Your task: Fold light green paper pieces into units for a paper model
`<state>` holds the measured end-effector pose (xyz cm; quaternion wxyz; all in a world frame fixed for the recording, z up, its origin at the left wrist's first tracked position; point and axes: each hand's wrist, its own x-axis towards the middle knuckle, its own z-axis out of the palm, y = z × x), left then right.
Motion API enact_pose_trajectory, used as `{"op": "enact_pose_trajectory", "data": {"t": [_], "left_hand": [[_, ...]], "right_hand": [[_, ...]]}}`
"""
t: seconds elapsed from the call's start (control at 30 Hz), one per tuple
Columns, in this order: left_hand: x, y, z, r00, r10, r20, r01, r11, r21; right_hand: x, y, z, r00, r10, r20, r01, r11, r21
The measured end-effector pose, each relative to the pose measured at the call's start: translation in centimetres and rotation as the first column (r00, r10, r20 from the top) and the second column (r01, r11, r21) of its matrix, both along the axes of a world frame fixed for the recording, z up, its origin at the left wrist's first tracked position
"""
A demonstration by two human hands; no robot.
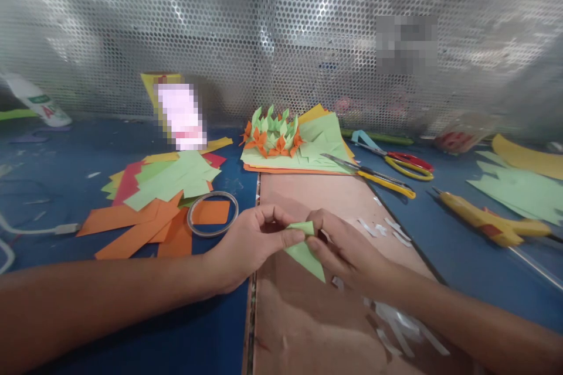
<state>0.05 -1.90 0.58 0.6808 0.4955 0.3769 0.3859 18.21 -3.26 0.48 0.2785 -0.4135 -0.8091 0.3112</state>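
A piece of light green paper (307, 258), partly folded, is pinched between both hands above the brown board (299, 316). My left hand (259, 237) is closed on its left side, thumb across the front. Closed on the upper right side of the same paper is my right hand (341, 240), whose fingertips meet it near the fold. The paper's pointed end hangs down below the fingers. A roll of tape (190, 218) lies just left of my left hand, over some orange paper strips (136, 240).
Behind the hands, a ring of folded green and orange paper flowers (275, 135) sits on stacked sheets (323, 135). A yellow box cutter (382, 183), scissors (409, 167) and a yellow glue gun (488, 220) lie right. Tape bits (387, 231) dot the board. A white bottle (39, 102) stands far left.
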Motion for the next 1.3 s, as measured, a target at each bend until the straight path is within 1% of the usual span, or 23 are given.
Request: {"op": "enact_pose_trajectory", "data": {"t": [0.17,0.3,0.5,0.63,0.7,0.83,0.97,1.1,1.3], "left_hand": [[0.0,0.0,-0.2,1.0,0.009,-0.014,-0.009,1.0,-0.003],[0.0,0.0,-0.4,1.0,0.003,-0.005,-0.003,1.0,-0.031],[0.0,0.0,-0.3,0.998,0.019,-0.058,-0.018,1.0,0.004],[0.0,0.1,-0.1,0.998,0.014,-0.066,-0.012,0.999,0.04],[-0.1,0.2,-0.1,0.996,0.017,-0.083,-0.012,0.998,0.066],[-0.2,0.0,-0.2,0.995,0.004,-0.103,0.005,0.996,0.087],[-0.2,-0.2,-0.2,0.993,-0.008,-0.114,0.019,0.995,0.097],[-0.1,-0.3,0.0,0.995,-0.014,-0.099,0.022,0.996,0.086],[-0.1,-0.3,-0.2,0.994,-0.012,-0.106,0.021,0.996,0.084]], "right_hand": [[0.1,0.0,0.0,1.0,0.011,0.014,-0.011,0.999,-0.03],[0.1,0.1,-0.3,0.998,0.034,0.043,-0.033,0.999,-0.01],[0.1,0.2,-0.5,0.996,0.024,0.088,-0.027,0.999,0.026],[0.2,0.1,0.2,0.994,0.044,0.102,-0.042,0.999,-0.02],[0.2,0.0,0.5,0.994,0.054,0.099,-0.05,0.998,-0.039],[0.0,-0.1,0.7,0.997,0.03,0.071,-0.032,0.999,0.015],[-0.2,-0.3,0.5,0.999,0.007,0.051,-0.006,1.0,-0.021],[-0.3,-0.4,0.7,0.998,0.025,0.053,-0.023,0.998,-0.055],[-0.2,-0.3,0.6,0.998,0.025,0.055,-0.022,0.999,-0.05]]}}
